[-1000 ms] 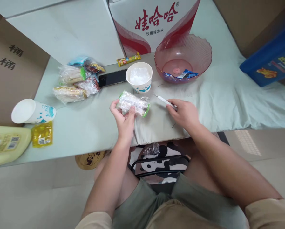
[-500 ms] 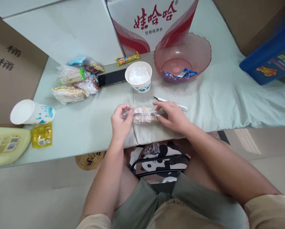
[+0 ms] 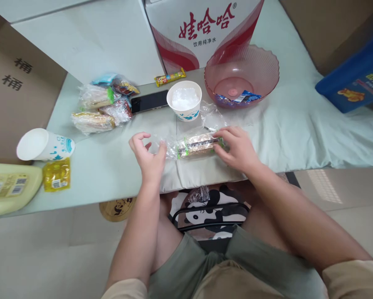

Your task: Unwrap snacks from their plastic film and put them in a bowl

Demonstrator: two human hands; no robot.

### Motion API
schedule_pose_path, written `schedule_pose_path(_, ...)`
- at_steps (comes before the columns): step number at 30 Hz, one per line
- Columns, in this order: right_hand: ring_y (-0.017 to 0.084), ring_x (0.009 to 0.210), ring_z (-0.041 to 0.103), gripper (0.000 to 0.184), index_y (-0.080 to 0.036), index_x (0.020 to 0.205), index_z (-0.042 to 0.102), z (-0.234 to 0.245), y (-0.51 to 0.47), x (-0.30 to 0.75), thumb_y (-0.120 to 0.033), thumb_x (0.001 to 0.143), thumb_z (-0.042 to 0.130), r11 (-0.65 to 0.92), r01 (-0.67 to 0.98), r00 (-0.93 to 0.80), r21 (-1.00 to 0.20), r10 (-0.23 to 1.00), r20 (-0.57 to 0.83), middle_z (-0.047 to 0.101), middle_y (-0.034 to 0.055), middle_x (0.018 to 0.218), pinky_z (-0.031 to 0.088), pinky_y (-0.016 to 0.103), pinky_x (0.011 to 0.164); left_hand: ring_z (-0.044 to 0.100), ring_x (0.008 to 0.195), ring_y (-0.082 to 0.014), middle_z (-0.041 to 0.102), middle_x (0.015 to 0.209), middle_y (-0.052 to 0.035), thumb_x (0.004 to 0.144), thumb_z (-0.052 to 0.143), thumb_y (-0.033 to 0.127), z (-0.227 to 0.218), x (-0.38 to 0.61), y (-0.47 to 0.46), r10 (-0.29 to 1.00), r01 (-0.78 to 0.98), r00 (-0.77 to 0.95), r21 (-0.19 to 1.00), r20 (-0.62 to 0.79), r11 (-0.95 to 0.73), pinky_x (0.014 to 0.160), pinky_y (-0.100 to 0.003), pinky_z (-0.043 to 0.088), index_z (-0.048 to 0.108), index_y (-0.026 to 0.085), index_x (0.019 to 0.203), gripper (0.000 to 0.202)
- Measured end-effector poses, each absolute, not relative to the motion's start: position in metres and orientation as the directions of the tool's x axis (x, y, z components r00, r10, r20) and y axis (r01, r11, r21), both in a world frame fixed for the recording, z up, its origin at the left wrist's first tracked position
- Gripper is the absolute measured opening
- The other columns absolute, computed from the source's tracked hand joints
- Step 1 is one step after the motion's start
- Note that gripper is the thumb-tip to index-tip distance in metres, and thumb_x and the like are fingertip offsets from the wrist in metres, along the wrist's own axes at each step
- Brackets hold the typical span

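Near the table's (image 3: 111, 174) front edge I pinch the snack packet (image 3: 196, 145) at both ends, left hand (image 3: 149, 155) gripping its clear wrapper, right hand (image 3: 238, 147) clamping the other end, so the plastic pulls taut.

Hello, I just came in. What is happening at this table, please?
A seated person is working on a snack packet in clear wrap, lying on the pale cloth. The right hand grips its right end, and the left hand pinches the loose wrapper at its left end. Just behind stand a paper cup with something white in it and a pink bowl holding wrappers. More wrapped snacks and a phone lie to the left.
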State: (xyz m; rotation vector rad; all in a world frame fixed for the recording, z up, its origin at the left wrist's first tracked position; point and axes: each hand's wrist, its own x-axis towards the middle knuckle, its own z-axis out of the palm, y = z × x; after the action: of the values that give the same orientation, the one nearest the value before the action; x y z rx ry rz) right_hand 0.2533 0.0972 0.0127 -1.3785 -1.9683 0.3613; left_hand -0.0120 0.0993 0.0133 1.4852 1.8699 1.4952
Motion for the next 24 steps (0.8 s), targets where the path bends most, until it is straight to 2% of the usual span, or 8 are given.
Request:
schedule_pose_path(3,0.036,0.123,0.058,0.049,-0.02,0.133,0.062,0.009,0.099,0.25,-0.031,0.085,0.061,0.356,0.767,-0.198,-0.534,0.922,0.332,0.065,0.0159,0.134,0.046,0.054,0.102,0.049,0.128,-0.0271,0.049,0.125,-0.0088,0.069,0.082,0.024,0.012,-0.01,0.1,0.899,0.607,-0.333,0.794,0.284,-0.026,0.113,-0.044,0.041,0.062,0.021,0.086,0.026)
schedule_pose_path(6,0.032,0.109,0.065,0.04,-0.021,0.126,0.064,0.013,0.1,0.251,-0.026,0.087,0.057,0.373,0.708,-0.211,-0.599,0.922,0.324,0.073,0.0109,0.105,0.047,0.051,0.1,0.056,0.115,-0.0248,0.054,0.114,-0.0082,0.072,0.078,0.025,0.009,-0.012,0.106,0.904,0.561,-0.378,0.826,0.201,0.051,0.114,-0.044,0.041,0.061,0.019,0.068,0.019)
schedule_pose_path(9,0.024,0.094,0.068,0.03,-0.022,0.113,0.066,0.021,0.096,0.256,-0.021,0.086,0.053,0.466,0.561,-0.303,-0.685,0.885,0.354,0.074,0.006,0.094,0.052,0.04,0.091,0.058,0.102,-0.0201,0.056,0.102,-0.0066,0.076,0.072,0.029,0.01,-0.015,0.109,0.88,0.405,-0.445,0.914,0.167,0.031,0.103,-0.037,0.049,0.059,0.018,0.062,0.022)
schedule_pose_path(12,0.017,0.073,0.067,0.046,-0.02,0.128,0.058,0.029,0.089,0.259,-0.018,0.083,0.051,0.443,0.423,-0.427,-0.79,0.867,0.258,0.076,0.0034,0.096,0.053,0.032,0.075,0.059,0.099,-0.0181,0.058,0.097,-0.0064,0.075,0.07,0.037,0.017,-0.014,0.109,0.878,0.112,-0.47,0.993,0.089,-0.04,0.086,-0.028,0.053,0.052,0.019,0.058,0.031)
schedule_pose_path(16,0.017,0.056,0.061,0.051,-0.02,0.146,0.05,0.032,0.087,0.257,-0.024,0.096,0.04,0.297,0.568,-0.438,-0.768,0.899,0.023,0.07,-0.0021,0.067,0.049,0.032,0.067,0.063,0.083,-0.0173,0.059,0.091,-0.0064,0.076,0.062,0.056,0.03,-0.01,0.106,0.917,-0.21,-0.37,0.975,-0.147,0.071,0.059,-0.025,0.05,0.045,0.02,0.061,0.043)
schedule_pose_path(19,0.023,0.072,0.065,0.038,-0.021,0.127,0.067,0.028,0.09,0.25,-0.03,0.096,0.046,0.321,0.766,-0.313,-0.557,0.943,0.114,0.07,0.0041,0.074,0.047,0.036,0.07,0.064,0.083,-0.0171,0.06,0.099,-0.0041,0.07,0.069,0.041,0.034,-0.012,0.104,0.89,-0.082,-0.416,0.983,-0.184,0.165,0.053,-0.023,0.046,0.055,0.022,0.083,0.027)
schedule_pose_path(21,0.027,0.092,0.066,0.03,-0.02,0.113,0.072,0.024,0.091,0.245,-0.027,0.093,0.051,0.404,0.801,-0.336,-0.442,0.914,0.225,0.073,0.0101,0.096,0.048,0.039,0.078,0.063,0.093,-0.018,0.061,0.111,-0.0045,0.064,0.072,0.025,0.032,-0.014,0.103,0.902,0.164,-0.418,0.968,-0.106,0.19,0.062,-0.024,0.049,0.06,0.025,0.101,0.039)
schedule_pose_path(24,0.031,0.119,0.059,0.033,-0.021,0.118,0.07,0.02,0.091,0.238,-0.021,0.088,0.056,0.54,0.756,-0.471,-0.369,0.841,0.267,0.068,0.0119,0.126,0.047,0.045,0.096,0.061,0.109,-0.023,0.063,0.117,-0.0081,0.067,0.07,0.02,0.026,-0.013,0.1,0.976,0.497,-0.213,0.854,-0.049,0.152,0.083,-0.032,0.053,0.068,0.021,0.094,0.027)
